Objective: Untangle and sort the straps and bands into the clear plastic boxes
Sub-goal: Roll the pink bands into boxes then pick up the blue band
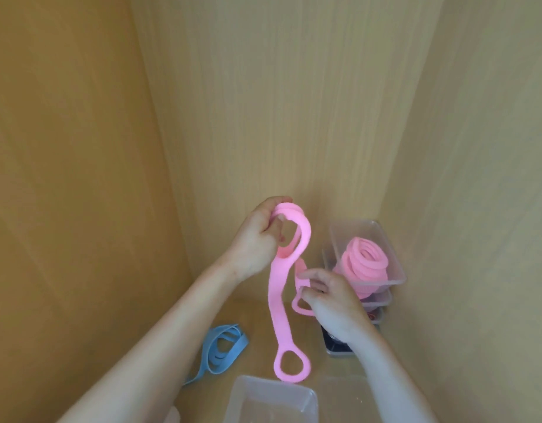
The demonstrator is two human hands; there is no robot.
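Note:
A pink band (275,297) with looped ends hangs in the air. My left hand (257,239) grips its coiled upper part, raised near the back wall. My right hand (330,303) pinches another pink loop lower down and to the right. The band's bottom ring dangles just above an empty clear plastic box (272,401). A blue band (224,349) lies coiled on the wooden surface at the left. A clear box (385,239) at the right holds coiled pink bands (364,261) and sits on a stack of other boxes.
Wooden walls close in on the left, back and right. A dark item (336,343) shows in a lower box of the stack, partly behind my right wrist. Another clear box's edge (349,383) is near my right forearm.

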